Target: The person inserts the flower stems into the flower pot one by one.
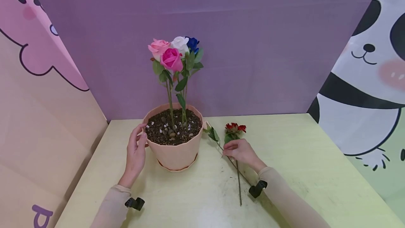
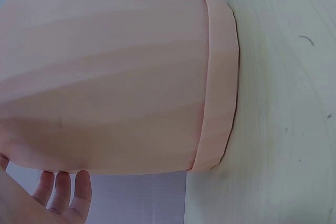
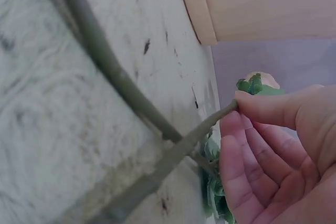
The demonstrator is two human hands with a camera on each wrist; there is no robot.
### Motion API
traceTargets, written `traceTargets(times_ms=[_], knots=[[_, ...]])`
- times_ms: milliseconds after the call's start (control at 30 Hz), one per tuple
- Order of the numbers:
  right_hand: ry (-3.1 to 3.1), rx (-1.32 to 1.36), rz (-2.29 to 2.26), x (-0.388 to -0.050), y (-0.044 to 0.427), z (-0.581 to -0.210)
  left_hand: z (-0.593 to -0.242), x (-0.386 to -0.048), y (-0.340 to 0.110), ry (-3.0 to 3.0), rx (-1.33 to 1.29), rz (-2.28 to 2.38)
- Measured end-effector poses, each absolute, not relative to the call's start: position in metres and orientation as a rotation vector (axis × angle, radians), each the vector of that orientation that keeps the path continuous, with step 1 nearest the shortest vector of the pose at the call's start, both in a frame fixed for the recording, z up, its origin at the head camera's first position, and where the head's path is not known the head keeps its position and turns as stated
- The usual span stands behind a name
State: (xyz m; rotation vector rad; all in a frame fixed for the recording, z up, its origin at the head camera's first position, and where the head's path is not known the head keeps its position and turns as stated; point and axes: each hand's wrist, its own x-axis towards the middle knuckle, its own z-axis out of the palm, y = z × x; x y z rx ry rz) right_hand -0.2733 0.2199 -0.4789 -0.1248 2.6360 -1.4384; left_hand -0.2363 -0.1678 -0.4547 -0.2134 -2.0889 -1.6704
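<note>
Standing to the left of the left hand is a pale wall [image 1: 47,115] with a pink cartoon shape [image 1: 34,34] on it. The left hand [image 1: 136,156] touches the pot [image 1: 175,153] at the left side of its rim, its fingers lightly bent and not clamped round anything; the left wrist view shows three fingertips resting against the pot's side. A small black device [image 1: 135,203] sits at that wrist.

Just right of the left hand, the pot stands upright in a saucer [image 2: 218,85] on the table [image 1: 284,143], holding dark soil [image 1: 154,135] and small pebbles [image 1: 172,134]. Above and to the right of this hand, four flowers rise from the soil: light pink [image 1: 159,48], bright pink [image 1: 172,59], white [image 1: 180,44] and blue [image 1: 192,44].

Between the hands, the leafy end of a pale flower [image 1: 213,134] lies beside the pot, just left of the right hand and slightly beyond it. The right hand [image 1: 242,153] has thumb and fingertips together, pinching that flower's stem, which slants back toward the right wrist and its black device [image 1: 257,189].

Just beyond the right hand is a red flower [image 1: 234,127]; its stem comes out on the near side of the hand and crosses the pale flower's stem. Well to the right of the right hand, a wall bears a panda [image 1: 364,80]. Beyond both hands hangs a purple backdrop [image 1: 253,62].
</note>
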Motion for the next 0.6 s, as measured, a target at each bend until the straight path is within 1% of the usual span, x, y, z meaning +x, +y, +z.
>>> traceTargets(times_ms=[600], knots=[[2.477, -0.099, -1.683, -0.273, 0.224, -0.463, -0.456, -0.236, -0.168, -2.086, -0.218, -1.668]])
